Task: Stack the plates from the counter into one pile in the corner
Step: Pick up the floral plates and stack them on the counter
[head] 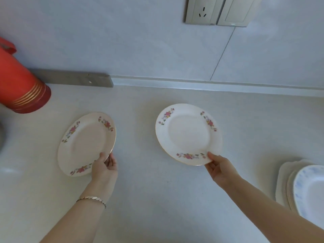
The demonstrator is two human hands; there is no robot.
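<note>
Head view: near a red cylindrical flask [21, 85] on the pale worktop [149, 190], the left grip [105, 168] pinches the near rim of a tilted white round china plate with pink flowers [85, 142]. Well apart to its right, the right grip [219, 170] pinches the near rim of a matching flowered plate [188, 134], thumb on top. A pile of pale plates [298, 186] sits at the far right edge.

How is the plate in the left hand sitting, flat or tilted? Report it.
Tilted. The plate shows as a narrow oval, its right edge raised off the counter where the left hand grips it.
</note>
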